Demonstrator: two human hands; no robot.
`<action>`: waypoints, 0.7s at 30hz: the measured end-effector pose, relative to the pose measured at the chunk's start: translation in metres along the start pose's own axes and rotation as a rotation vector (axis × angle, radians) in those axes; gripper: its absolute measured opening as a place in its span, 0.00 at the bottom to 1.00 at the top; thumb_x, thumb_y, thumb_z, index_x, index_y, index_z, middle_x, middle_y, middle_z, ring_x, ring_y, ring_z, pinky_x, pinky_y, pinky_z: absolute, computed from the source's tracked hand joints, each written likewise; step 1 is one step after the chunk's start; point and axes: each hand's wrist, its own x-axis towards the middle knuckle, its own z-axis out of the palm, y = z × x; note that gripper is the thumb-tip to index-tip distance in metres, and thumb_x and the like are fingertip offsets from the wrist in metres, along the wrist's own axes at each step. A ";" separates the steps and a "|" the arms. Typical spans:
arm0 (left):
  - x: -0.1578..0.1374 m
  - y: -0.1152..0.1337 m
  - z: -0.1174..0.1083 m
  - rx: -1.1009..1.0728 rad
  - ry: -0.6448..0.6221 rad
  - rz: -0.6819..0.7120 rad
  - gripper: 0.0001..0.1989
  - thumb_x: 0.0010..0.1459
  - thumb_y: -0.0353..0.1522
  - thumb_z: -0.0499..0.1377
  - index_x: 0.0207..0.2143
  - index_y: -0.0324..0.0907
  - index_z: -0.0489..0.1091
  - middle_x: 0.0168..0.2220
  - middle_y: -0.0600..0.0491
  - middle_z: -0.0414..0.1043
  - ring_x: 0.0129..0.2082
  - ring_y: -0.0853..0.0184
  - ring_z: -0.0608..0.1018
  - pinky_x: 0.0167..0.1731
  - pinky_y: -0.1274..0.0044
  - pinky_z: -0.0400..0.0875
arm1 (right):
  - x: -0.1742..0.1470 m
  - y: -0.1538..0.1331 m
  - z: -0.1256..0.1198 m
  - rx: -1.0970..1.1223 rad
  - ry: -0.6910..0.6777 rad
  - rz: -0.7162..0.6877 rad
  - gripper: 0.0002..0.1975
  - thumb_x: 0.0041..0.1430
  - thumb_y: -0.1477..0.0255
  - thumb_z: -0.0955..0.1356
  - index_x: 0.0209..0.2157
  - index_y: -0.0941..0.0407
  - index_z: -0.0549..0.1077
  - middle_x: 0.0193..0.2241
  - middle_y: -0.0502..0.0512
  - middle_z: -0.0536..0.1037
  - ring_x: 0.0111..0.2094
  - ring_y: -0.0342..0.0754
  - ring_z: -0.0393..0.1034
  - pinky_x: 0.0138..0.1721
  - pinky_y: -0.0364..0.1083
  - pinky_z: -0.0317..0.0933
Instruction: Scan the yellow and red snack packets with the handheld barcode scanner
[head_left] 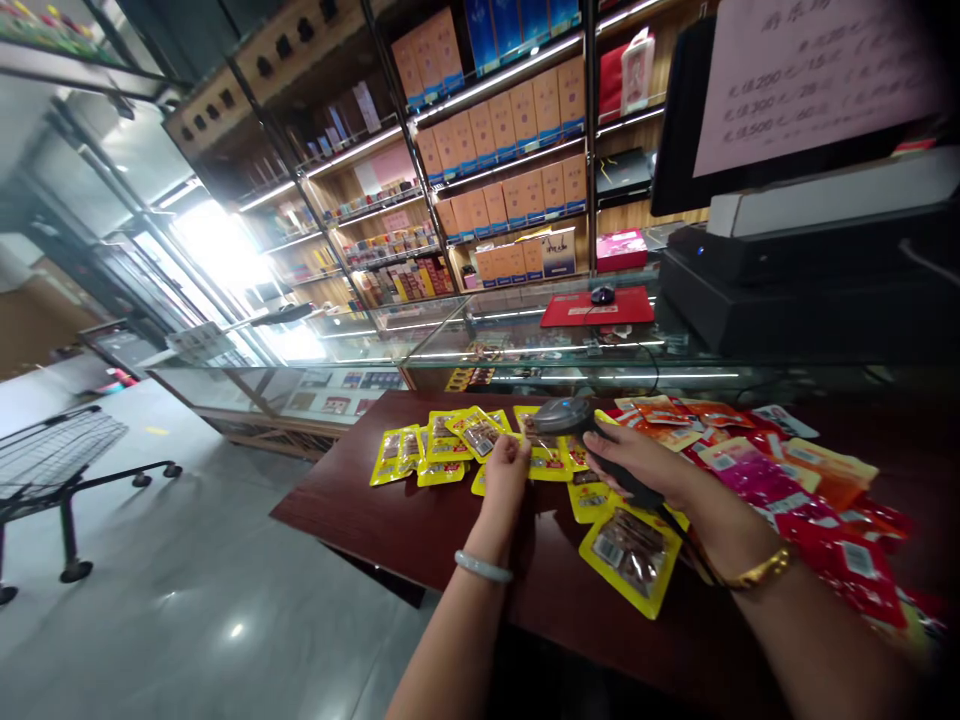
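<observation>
My right hand (634,460) is wrapped around the handle of a black barcode scanner (564,416), whose head points left over the yellow packets. My left hand (508,465) is closed, its fingers pinching the edge of a yellow snack packet (538,428) beneath the scanner head; the fingertips are partly hidden. Another yellow snack packet (478,433) lies against the left side of this hand, on several more alike. A larger-looking yellow packet (634,553) with a white barcode label lies below my right hand, nearer to me.
Red and orange packets (802,490) are heaped on the right of the dark red table (345,490). Behind it stand a glass counter (480,335) with a mouse (602,295) on a red mat, and a monitor (679,120). A shopping cart (64,450) stands on the left.
</observation>
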 end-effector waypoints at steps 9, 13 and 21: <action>-0.002 -0.007 -0.039 -0.209 0.150 0.016 0.21 0.51 0.50 0.61 0.29 0.44 0.59 0.24 0.59 0.66 0.25 0.72 0.70 0.26 0.81 0.65 | 0.007 0.008 0.008 -0.039 -0.047 -0.045 0.23 0.56 0.48 0.70 0.30 0.54 0.65 0.21 0.44 0.69 0.16 0.38 0.60 0.15 0.39 0.54; -0.009 -0.014 -0.038 -0.248 0.105 0.009 0.22 0.49 0.51 0.63 0.29 0.44 0.60 0.24 0.59 0.67 0.25 0.72 0.71 0.26 0.81 0.66 | 0.006 0.007 0.012 0.018 0.026 -0.061 0.23 0.55 0.48 0.70 0.33 0.53 0.66 0.22 0.44 0.69 0.16 0.38 0.60 0.15 0.39 0.53; -0.007 -0.019 -0.040 -0.216 0.106 -0.008 0.21 0.51 0.50 0.62 0.29 0.44 0.61 0.24 0.59 0.66 0.24 0.72 0.70 0.26 0.80 0.65 | 0.008 0.013 0.012 0.038 0.008 -0.055 0.22 0.56 0.48 0.70 0.32 0.53 0.66 0.22 0.44 0.69 0.16 0.39 0.59 0.15 0.40 0.53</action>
